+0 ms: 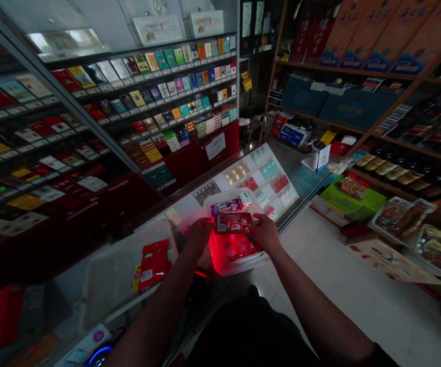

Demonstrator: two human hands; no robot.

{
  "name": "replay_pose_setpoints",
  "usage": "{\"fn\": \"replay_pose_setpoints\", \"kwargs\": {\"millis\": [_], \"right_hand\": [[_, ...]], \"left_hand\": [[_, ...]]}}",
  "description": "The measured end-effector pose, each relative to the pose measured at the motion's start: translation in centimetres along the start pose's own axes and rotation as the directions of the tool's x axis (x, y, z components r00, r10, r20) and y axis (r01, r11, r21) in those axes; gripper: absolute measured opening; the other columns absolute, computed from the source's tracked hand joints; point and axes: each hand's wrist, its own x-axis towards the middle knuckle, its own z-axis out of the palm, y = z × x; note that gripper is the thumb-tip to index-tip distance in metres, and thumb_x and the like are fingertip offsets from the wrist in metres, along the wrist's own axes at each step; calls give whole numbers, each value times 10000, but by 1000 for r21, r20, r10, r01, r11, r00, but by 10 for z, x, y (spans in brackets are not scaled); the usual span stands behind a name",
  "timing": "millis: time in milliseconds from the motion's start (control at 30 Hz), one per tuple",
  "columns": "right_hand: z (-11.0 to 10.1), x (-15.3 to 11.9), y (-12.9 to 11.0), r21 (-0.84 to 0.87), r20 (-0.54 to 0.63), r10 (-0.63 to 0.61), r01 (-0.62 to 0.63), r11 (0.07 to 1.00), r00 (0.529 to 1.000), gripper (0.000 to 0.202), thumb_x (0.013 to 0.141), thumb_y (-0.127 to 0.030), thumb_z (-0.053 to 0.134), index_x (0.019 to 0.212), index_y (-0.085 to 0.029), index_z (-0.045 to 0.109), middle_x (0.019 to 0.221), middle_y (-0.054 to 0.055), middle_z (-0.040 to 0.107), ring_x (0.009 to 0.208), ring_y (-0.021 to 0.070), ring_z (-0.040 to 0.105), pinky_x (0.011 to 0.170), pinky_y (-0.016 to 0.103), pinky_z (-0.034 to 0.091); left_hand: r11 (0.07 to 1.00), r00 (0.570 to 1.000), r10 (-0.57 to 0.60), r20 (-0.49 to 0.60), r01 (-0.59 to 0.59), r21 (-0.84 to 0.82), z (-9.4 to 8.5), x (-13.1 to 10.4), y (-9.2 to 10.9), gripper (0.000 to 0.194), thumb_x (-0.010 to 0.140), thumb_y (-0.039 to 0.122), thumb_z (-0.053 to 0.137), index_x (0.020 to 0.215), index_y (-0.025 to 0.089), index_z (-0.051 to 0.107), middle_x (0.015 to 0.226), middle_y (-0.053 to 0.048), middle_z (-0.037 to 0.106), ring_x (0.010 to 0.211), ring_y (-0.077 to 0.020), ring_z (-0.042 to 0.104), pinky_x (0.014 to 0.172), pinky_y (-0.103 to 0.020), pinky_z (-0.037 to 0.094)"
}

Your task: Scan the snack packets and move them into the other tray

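Filling the bottom of the view, dark clothing sits nearest, with a blue-lit ring off to its left. Beyond it, both bare hands are closed on one dark red packet: the left hand pinches its left end and the right hand grasps its right end. The packet is held flat, printed side up, above a translucent plastic bin at the near edge of the glass counter. Red light colours the bin's left and near side. Inside lie a bright red packet toward the near side, and a purple package and a small white-and-green box toward the far side. The light is dim and the print blurred, so the held packet may be a snack, but its label cannot be read.

Left of the bin, a whitish tray carries a red bag at its right end, a yellow packet just beside it. Past the bin, small boxes stand in rows at the counter. To the right, a green box rests near the pale floor. Farthest back are cabinet shelves of small packs, dark bottles and tall orange boxes.
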Motion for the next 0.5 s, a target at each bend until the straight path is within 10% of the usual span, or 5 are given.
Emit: {"fn": "replay_pose_setpoints", "kwargs": {"millis": [500], "right_hand": [[41,-74,-23,66,92,-29,23,998,995,185,691,-315,647,814,-181,684,683,0,676,612,169,609,550,258,434]], "left_hand": [[981,992,-126,-30,120,-151,-69,-41,-41,296,741,273,718,1018,178,761,810,-71,768,732,-215,707,637,-300,547]]}}
